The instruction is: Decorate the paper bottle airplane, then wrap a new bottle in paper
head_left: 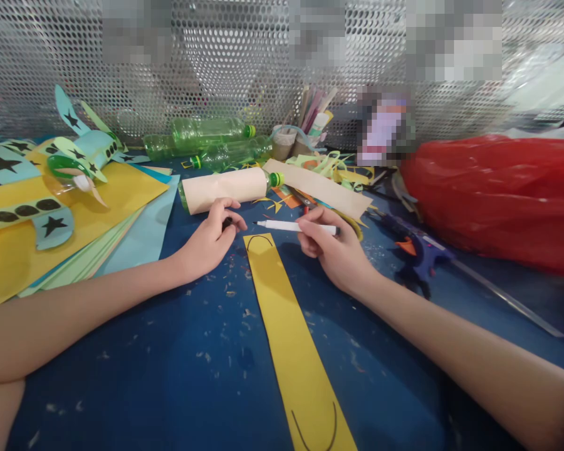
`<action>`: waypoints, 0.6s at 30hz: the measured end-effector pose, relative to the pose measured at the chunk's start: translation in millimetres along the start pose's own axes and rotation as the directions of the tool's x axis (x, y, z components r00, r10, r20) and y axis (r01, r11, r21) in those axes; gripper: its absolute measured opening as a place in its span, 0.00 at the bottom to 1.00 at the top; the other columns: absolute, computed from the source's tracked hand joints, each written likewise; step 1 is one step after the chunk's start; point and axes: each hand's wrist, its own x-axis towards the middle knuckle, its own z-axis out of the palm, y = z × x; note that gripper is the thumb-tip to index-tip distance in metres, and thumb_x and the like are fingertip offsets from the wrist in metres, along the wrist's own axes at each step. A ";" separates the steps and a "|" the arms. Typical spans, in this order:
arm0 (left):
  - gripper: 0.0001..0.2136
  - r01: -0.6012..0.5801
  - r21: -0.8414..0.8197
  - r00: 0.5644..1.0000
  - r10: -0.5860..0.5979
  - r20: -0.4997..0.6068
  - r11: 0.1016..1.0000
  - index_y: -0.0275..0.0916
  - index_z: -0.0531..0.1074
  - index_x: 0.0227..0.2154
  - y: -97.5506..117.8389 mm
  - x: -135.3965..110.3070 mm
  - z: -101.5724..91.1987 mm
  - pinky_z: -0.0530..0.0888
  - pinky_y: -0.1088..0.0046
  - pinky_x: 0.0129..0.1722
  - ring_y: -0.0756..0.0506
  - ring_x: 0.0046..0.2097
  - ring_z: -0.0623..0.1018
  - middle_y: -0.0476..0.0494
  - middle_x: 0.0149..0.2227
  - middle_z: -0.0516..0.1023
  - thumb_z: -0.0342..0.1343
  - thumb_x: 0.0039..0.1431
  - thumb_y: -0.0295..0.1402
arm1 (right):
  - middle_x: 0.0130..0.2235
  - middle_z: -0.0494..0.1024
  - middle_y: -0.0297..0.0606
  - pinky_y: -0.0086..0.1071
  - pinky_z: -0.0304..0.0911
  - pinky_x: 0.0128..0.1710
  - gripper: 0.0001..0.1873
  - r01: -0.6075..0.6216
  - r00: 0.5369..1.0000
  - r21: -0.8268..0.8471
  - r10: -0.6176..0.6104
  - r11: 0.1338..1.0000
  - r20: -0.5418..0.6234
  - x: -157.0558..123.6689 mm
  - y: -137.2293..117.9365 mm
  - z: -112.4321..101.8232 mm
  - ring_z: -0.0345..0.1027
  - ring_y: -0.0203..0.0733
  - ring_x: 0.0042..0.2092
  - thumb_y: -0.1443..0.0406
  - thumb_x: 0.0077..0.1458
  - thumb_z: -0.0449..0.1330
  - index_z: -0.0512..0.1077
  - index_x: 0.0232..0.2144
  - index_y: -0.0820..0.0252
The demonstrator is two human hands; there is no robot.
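Note:
A white marker point(282, 225) with a bare dark tip pointing left is pinched in my right hand point(326, 241). My left hand point(220, 227) has its fingers curled round a small black marker cap point(227, 222), partly hidden by the fingers. Between and below both hands, a long yellow paper strip point(294, 326) runs toward me, with a black curved line drawn near each end. Just beyond my left hand lies a green plastic bottle with a yellow-green cap point(276, 180), wrapped in cream paper point(225, 189).
Bottle-and-paper planes point(87, 150) and coloured sheets point(143, 235) lie at left. Green bottles point(211, 129), paper scraps point(329, 166) and a cup of sticks point(283, 141) stand behind. A glue gun point(420, 250) and red plastic bag point(498, 200) are at right. Perforated metal point(235, 56) borders the back.

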 end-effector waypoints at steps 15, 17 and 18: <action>0.17 -0.053 0.085 0.991 0.041 0.131 0.995 0.37 0.53 0.51 11.9 -4.2 0.7 0.70 0.64 0.50 0.45 0.48 0.76 0.38 0.48 0.77 0.43 0.60 0.20 | 0.23 0.74 0.30 0.27 0.46 0.18 0.13 -0.021 0.992 -0.144 0.039 0.989 0.124 -4.2 -5.3 3.7 0.52 0.28 0.20 0.56 0.53 0.65 0.70 0.33 0.59; 0.17 -0.074 0.084 0.988 0.061 0.143 0.994 0.37 0.53 0.51 12.3 -4.5 1.2 0.70 0.64 0.52 0.45 0.50 0.76 0.37 0.48 0.77 0.43 0.60 0.20 | 0.23 0.74 0.30 0.27 0.47 0.19 0.13 -0.007 0.990 -0.172 0.031 0.985 0.135 -4.5 -5.7 3.5 0.52 0.28 0.20 0.56 0.53 0.64 0.70 0.33 0.60; 0.17 -0.083 0.087 0.987 0.070 0.146 0.993 0.37 0.54 0.51 12.4 -4.6 1.5 0.70 0.64 0.52 0.45 0.50 0.76 0.37 0.48 0.77 0.43 0.60 0.20 | 0.23 0.74 0.30 0.27 0.47 0.19 0.13 0.002 0.990 -0.186 0.025 0.983 0.139 -4.6 -6.0 3.4 0.53 0.28 0.20 0.56 0.53 0.64 0.71 0.33 0.60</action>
